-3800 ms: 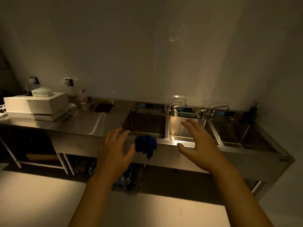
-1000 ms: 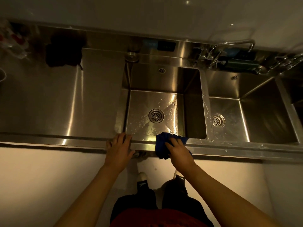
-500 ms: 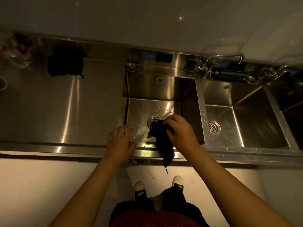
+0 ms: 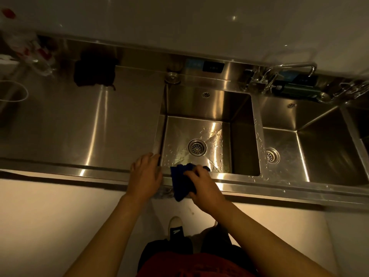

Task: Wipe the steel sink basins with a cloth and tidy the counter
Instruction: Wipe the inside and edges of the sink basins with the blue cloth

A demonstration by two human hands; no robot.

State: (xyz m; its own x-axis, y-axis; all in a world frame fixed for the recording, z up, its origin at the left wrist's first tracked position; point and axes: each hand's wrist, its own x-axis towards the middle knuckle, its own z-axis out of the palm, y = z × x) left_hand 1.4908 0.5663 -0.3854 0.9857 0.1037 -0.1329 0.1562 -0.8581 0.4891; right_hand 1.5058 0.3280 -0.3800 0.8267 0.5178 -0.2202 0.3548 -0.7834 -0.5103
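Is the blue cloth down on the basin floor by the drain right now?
No, the blue cloth is draped over the sink's front rim, gripped by the right hand, short of the drain.

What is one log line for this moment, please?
right hand: grips blue cloth on sink front rim | left hand: rests on rim | basin: wet

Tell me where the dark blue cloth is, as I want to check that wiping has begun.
In the head view the dark blue cloth lies over the steel sink's front rim, gripped by the right hand, beside the left hand.
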